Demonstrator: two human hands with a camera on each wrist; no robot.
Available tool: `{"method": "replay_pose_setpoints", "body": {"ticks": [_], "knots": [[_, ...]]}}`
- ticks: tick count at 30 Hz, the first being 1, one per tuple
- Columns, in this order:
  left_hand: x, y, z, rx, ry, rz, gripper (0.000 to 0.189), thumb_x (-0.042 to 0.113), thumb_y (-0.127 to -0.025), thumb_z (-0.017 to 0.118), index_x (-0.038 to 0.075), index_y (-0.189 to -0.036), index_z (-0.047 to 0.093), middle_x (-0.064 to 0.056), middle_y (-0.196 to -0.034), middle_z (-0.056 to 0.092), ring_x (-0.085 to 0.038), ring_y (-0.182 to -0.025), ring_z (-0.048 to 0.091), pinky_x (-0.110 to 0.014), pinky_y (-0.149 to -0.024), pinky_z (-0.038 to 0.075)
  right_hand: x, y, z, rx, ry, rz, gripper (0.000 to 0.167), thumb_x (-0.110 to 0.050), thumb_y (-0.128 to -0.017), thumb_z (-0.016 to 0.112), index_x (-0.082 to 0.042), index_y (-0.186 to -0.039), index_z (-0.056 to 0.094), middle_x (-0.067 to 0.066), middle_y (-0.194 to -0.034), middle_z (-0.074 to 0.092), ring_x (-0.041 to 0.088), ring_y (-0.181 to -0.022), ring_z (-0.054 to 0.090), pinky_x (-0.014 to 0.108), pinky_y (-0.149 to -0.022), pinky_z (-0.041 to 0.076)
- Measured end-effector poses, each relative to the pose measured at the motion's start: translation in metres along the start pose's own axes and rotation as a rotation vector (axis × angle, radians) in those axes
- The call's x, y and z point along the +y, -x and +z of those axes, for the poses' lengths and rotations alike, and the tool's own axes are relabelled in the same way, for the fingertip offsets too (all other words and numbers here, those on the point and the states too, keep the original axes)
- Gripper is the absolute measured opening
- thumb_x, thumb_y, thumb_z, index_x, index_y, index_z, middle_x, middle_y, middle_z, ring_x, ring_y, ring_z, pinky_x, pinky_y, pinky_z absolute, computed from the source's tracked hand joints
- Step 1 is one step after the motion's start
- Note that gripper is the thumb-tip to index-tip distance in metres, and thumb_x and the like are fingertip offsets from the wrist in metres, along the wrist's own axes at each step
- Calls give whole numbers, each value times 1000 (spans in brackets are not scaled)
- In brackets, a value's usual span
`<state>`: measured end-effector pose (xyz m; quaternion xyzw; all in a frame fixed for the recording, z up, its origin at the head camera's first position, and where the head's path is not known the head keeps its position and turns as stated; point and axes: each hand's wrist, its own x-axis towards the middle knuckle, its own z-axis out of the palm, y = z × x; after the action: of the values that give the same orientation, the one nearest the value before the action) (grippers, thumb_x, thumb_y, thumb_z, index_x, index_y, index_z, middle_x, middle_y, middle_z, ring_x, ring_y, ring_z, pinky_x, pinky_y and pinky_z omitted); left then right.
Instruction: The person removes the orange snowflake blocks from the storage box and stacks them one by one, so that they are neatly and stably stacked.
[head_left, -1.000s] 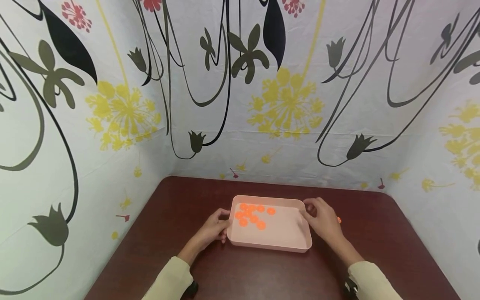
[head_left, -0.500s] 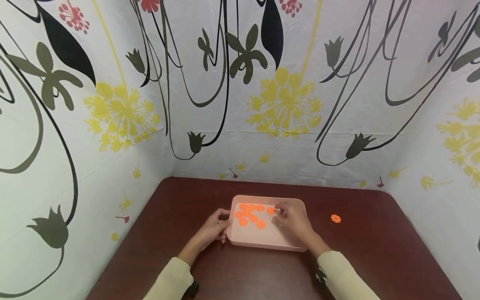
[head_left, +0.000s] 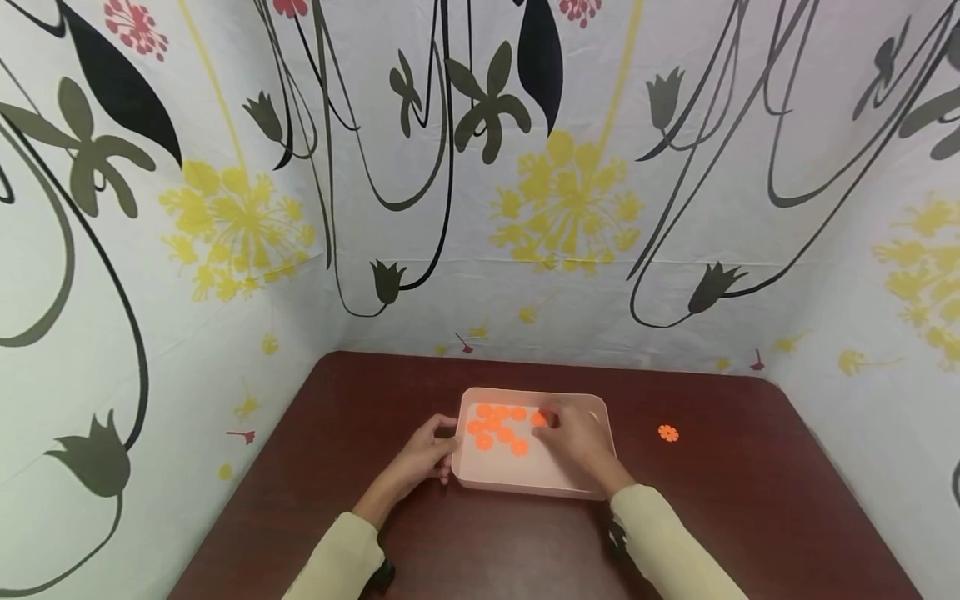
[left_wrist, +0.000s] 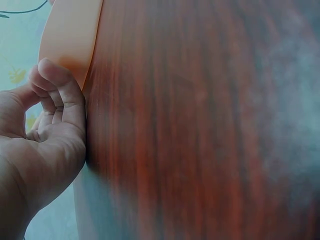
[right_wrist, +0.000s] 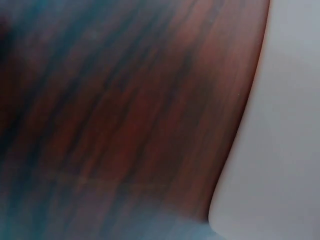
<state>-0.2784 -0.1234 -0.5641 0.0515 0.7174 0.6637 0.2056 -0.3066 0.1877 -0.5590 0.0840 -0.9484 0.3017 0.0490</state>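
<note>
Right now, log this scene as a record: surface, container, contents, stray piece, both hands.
Surface: dark reddish-brown wood-grain table
Container: shallow pink rectangular tray
Contents: orange discs, mostly clustered toward the left
Stray piece: orange flower-shaped disc on table, right of tray
Left hand: holds tray's left end
Right hand: at rightmost disc inside; pinch unclear

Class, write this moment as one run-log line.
Left hand: touching tray, left end | Right hand: over tray, at orange piece, grip unclear | Loose orange piece: on table, right of tray
</note>
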Motion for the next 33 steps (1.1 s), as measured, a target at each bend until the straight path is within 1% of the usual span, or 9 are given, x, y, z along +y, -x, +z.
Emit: {"method": "replay_pose_setpoints", "body": {"ticks": [5,10,15,20,24,28,29,31,33], "knots": [[-1,-1,-3,2,2,-1,47,17,-107,59,6,-150,42,1,-64,54,-12,-52,51,-26,-52,54,-1,-8,4,28,31,5,27,-28,-89,87,-19,-82,63,-7,-69,38,10,-64,37,29,-59,30],[-2,-1,-4,5,-1,-2,47,17,-107,59,7,-151,42,1,-64,54,-12,-52,51,-27,-53,54,-2,-13,4,-13,82,4,34,-29,-91,85,-17,-73,58,-8,-66,32,10,-61,31,30,-58,27],[-3,-2,-4,-1,8,-12,48,16,-107,60,8,-151,43,1,-65,55,-12,-53,51,-27,-54,54,-5,-15,1,-71,172,-11,30,-27,-90,81,-18,-70,60,-8,-64,35,10,-59,32,30,-56,28],[-3,-4,-3,-9,1,-5,49,16,-107,60,8,-151,43,0,-66,56,-12,-54,52,-27,-54,55,-7,-15,-2,-66,267,-41,33,-26,-86,79,-16,-63,57,-8,-61,36,12,-58,32,30,-54,28],[-3,-4,-4,-8,3,-11,48,15,-107,59,7,-151,44,0,-65,56,-13,-53,52,-27,-54,55,-8,-14,-1,-66,308,-56,30,-28,-87,78,-19,-66,58,-8,-62,45,12,-59,39,29,-56,31],[-3,-3,-4,-8,-3,-8,48,17,-107,59,7,-151,43,-1,-66,57,-13,-53,53,-27,-54,55,-6,-13,0,-40,387,-91,28,-28,-83,78,-22,-65,58,-7,-65,52,12,-60,43,30,-56,33],[-3,-3,-4,-10,-2,-6,48,17,-107,59,6,-151,43,-1,-66,56,-13,-53,53,-27,-54,55,-6,-13,0,-33,404,-101,28,-28,-82,78,-22,-64,57,-7,-64,52,12,-59,42,30,-55,32],[-2,-2,-4,-13,0,-3,48,17,-107,59,6,-151,43,-1,-66,56,-13,-54,53,-27,-54,55,-4,-13,0,11,476,-142,31,-32,-80,78,-24,-61,55,-8,-60,50,12,-55,41,31,-51,30],[-2,-2,-5,-13,0,0,48,17,-107,58,6,-151,43,-1,-66,56,-12,-54,53,-26,-54,55,-3,-13,0,43,514,-174,30,-36,-81,78,-26,-62,56,-10,-57,49,11,-53,41,32,-51,31]]}}
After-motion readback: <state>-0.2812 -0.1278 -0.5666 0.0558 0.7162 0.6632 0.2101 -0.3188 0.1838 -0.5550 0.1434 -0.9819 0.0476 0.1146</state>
